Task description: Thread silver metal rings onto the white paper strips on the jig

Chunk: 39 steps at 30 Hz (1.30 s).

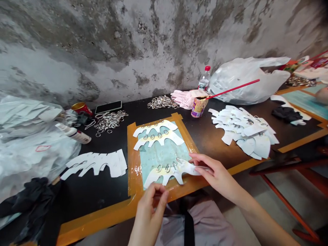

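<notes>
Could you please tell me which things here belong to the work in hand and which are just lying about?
In hand: white cut-out held by the right hand, left hand close by, taped mat, loose rings, cut-out stack.
Lying about: water bottle, phone, red can, white bag, black cloth.

Soft, even light is cast, perhaps by daylight; glare is seen on the taped mat (133, 171), and the left hand (151, 208) is blurred.

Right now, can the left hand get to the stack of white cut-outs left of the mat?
Probably yes: the left hand is near the stack of white cut-outs, with only bare black table between them.
</notes>
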{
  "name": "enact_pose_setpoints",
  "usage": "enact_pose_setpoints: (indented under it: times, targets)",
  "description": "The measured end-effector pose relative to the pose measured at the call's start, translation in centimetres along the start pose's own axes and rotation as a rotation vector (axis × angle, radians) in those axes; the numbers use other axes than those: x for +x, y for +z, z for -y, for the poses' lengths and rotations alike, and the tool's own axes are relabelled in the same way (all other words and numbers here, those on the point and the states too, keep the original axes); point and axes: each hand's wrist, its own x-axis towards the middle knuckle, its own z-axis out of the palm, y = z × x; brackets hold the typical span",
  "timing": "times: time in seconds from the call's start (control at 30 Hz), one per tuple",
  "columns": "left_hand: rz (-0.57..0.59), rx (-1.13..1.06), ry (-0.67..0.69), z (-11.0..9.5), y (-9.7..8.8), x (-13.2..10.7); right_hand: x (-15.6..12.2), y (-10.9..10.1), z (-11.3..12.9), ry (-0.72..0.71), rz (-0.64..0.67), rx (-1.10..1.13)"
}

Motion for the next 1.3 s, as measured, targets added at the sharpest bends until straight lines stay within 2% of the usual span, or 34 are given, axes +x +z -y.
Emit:
enact_pose_setpoints:
  times: [0.1, 0.17, 0.37, 0.43, 0.57, 0.7, 0.8, 0.9, 0.97, 1.07, 1.1, 1.23, 1.3]
  targets:
    - [0.311, -0.399, -0.291, 1.2, 1.7, -1.8, -0.8, -0.4, 1.9, -0.034, 0.054, 0.059]
    - [0.391, -0.634, -0.425, 1.9, 2.6, -2.6, -1.2, -0.7, 2.6, -0.048, 0.071, 0.084]
    - [0.168, -1.271, -0.707, 2.0, 3.8, -2.7, -2.9, -2.0, 2.4, 0.001, 0.082, 0.171]
    - [0.084, -1.348, -0.766, 1.8, 4.5, -2.6, -3.8, -2.7, 2.1, 0.024, 0.071, 0.163]
    - [-0.057, -1.366, -0.830, 0.8, 6.1, -2.4, -5.5, -3.8, 1.8, 0.045, 0.029, 0.124]
    - [-0.093, -1.350, -0.810, -1.0, 6.5, -2.1, -5.7, -4.5, 2.2, 0.000, -0.053, 0.112]
    - [-0.095, -1.303, -0.692, -2.4, 5.9, -1.6, -5.0, -4.8, 2.0, 0.058, -0.179, 0.057]
    - [-0.172, -1.240, -0.551, -2.9, 5.2, -0.9, -3.9, -4.6, 1.1, 0.140, -0.168, 0.013]
    - [-0.261, -1.191, -0.457, -2.8, 5.0, -0.3, -3.1, -4.1, 0.6, 0.109, -0.154, -0.021]
    - [-0.324, -1.138, -0.343, -2.5, 4.8, 0.4, -1.6, -2.7, 0.9, 0.000, -0.224, -0.087]
    - [-0.332, -1.132, -0.324, -2.5, 4.7, 0.6, -1.0, -2.2, 1.3, -0.030, -0.215, -0.102]
    - [-0.332, -1.116, -0.346, -2.6, 4.4, 0.6, 1.2, 0.3, 2.6, -0.131, -0.010, -0.179]
    - [-0.324, -1.113, -0.358, -2.7, 4.4, 0.5, 2.2, 1.4, 2.7, -0.128, 0.078, -0.191]
